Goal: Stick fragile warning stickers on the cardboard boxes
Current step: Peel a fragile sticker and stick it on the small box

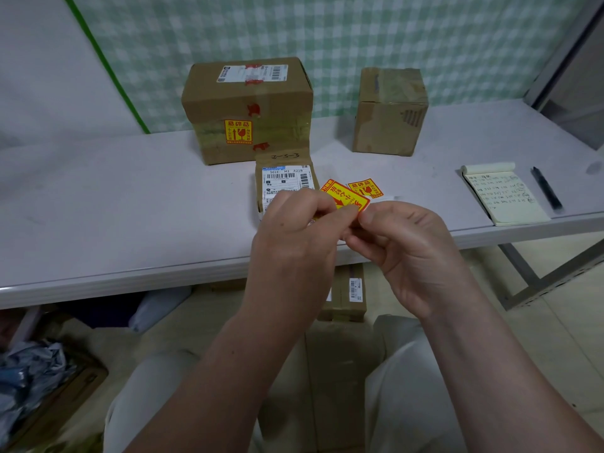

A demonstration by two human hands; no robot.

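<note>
Forearms come in from the bottom edge, pale trousers under them. Left hand (294, 237) and right hand (408, 253) meet above the front edge of the worktop (130, 207), both on one fragile sticker (343, 196). It is yellow with a red border, tilted, and held in the air. Left fingers are curled, pinching its lower left edge. Right thumb and forefinger pinch its right corner. Can't tell if the backing is on or off.

Second sticker (365, 188) lies flat on the worktop just behind the held one. Small box (286, 178) with a white shipping label sits just left of it, partly hidden by the left hand. Large box (248, 103) is directly behind the small box; can't tell if they touch. Its front face carries an applied sticker (238, 132). Third box (390, 112) stands well apart to the right, near the wall.

Notepad (505, 197) lies open at far right, handwriting showing, with a pen (547, 192) just beside it. Under the worktop there is a carton (346, 292) with a barcode label, and crumpled plastic (29, 371) at lower left.
</note>
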